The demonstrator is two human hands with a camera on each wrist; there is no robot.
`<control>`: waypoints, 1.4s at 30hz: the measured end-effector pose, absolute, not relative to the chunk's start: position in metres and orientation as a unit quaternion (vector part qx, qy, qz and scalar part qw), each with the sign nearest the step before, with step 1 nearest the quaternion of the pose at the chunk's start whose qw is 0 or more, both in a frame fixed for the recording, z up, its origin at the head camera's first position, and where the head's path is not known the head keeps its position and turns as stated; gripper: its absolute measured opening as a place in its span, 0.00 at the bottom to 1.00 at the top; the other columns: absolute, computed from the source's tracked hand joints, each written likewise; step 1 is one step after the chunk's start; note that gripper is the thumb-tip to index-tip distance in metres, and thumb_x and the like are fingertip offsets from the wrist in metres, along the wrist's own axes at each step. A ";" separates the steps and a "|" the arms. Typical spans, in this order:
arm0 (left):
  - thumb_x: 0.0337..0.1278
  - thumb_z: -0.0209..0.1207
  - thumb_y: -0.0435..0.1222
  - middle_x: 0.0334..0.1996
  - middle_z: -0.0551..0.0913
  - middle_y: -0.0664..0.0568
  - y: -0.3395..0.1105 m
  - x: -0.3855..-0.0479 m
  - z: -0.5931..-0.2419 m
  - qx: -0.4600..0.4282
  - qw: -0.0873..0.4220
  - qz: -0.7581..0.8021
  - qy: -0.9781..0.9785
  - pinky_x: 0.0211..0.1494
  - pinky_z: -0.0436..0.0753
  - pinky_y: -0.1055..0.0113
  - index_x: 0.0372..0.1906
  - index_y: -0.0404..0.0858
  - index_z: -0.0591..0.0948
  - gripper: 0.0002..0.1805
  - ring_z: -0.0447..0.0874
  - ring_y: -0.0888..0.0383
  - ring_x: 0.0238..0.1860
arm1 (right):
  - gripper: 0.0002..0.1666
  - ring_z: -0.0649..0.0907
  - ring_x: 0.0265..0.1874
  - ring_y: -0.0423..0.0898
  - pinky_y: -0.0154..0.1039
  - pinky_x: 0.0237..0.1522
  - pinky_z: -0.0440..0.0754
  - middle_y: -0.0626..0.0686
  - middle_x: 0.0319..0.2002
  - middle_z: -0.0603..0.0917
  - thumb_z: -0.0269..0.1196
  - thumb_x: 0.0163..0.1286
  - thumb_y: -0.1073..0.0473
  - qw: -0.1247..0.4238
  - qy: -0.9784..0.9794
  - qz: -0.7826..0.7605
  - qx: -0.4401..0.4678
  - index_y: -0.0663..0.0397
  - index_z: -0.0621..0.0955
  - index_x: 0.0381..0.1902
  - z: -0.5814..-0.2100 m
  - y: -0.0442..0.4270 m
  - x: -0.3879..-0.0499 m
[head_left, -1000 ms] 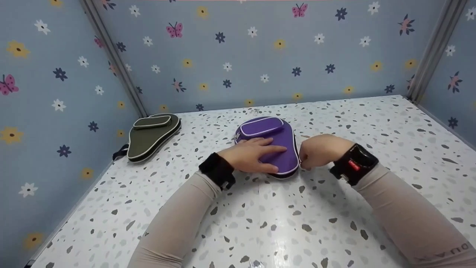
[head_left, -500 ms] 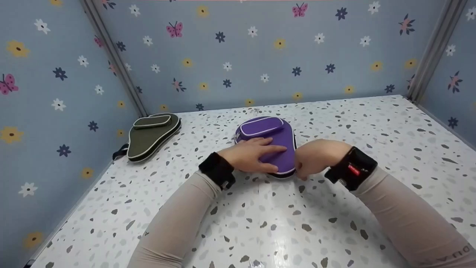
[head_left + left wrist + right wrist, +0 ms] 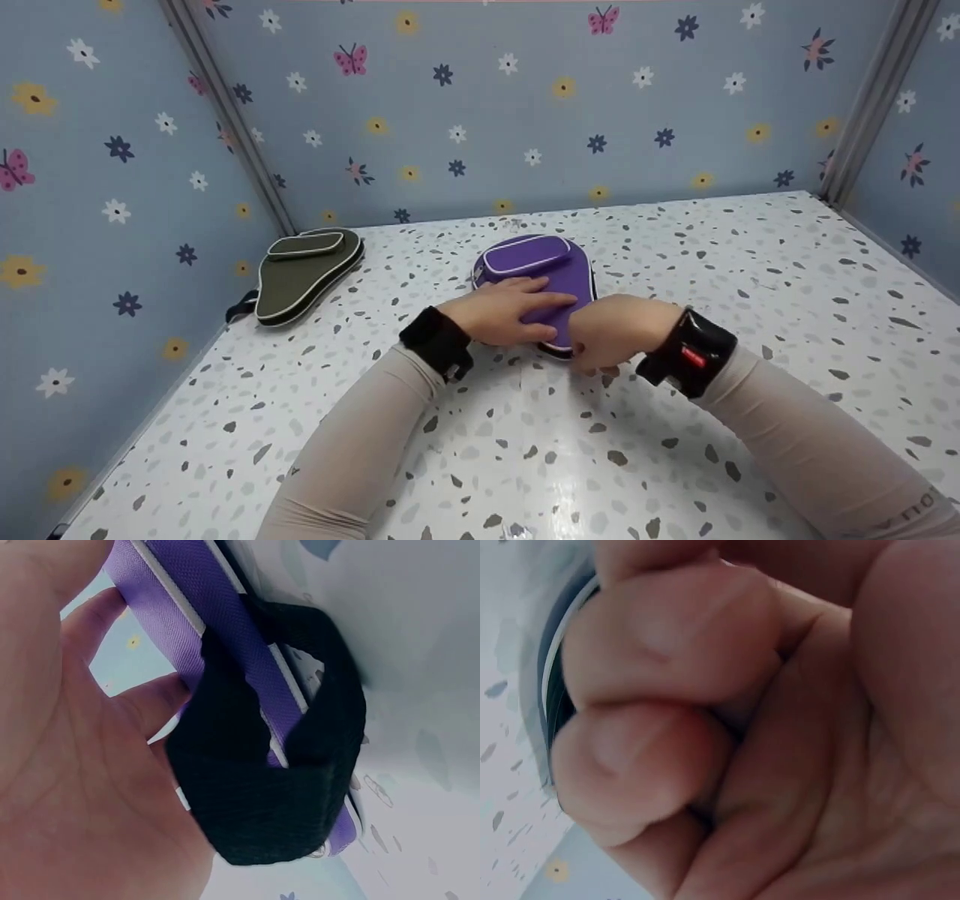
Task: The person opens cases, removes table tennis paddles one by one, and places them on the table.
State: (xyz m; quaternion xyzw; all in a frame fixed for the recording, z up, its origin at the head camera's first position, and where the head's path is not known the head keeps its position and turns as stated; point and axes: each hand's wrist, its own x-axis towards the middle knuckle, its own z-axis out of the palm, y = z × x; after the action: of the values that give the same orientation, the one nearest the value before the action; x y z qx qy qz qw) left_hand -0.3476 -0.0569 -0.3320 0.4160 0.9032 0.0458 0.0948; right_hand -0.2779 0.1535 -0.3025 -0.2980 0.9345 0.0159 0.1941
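A purple paddle-shaped case (image 3: 576, 274) with white piping lies flat in the head view, its raised pocket at the far end. The left hand (image 3: 499, 311) rests on its top with fingers spread. At the near right edge, the right hand (image 3: 619, 331) has curled fingers, pinching at the zipped side; the zipper pull is hidden by them. In the left wrist view a black strap loop (image 3: 262, 806) stands out from the purple case (image 3: 274, 697), beside the left hand (image 3: 97, 765). Tightly curled fingers of the right hand (image 3: 765, 720) fill the right wrist view, the case's edge behind them.
An olive green case (image 3: 300, 289) of the same shape, with a black strap (image 3: 241, 307), lies at the far left of the speckled table (image 3: 465, 457). Flowered panels (image 3: 487, 105) stand behind and at both sides.
The right hand has moved left and nearer the wearer, round the case's edge from its right side to the near end. The left hand and both cases have stayed in place.
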 end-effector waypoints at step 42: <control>0.87 0.54 0.49 0.88 0.59 0.43 -0.058 -0.352 -0.333 0.433 0.070 0.070 0.896 0.85 0.61 0.41 0.87 0.58 0.66 0.32 0.55 0.44 0.87 | 0.26 0.81 0.17 0.44 0.42 0.28 0.76 0.45 0.17 0.85 0.62 0.85 0.46 0.056 0.966 -0.149 -0.201 0.50 0.90 0.27 -0.305 0.188 -0.314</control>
State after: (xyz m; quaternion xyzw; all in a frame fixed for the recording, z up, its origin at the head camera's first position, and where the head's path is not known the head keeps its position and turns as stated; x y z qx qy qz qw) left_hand -0.3517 -0.0580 -0.3325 0.4330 0.8960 0.0702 0.0696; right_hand -0.3143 0.1884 -0.3055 -0.2012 0.9665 -0.1493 0.0564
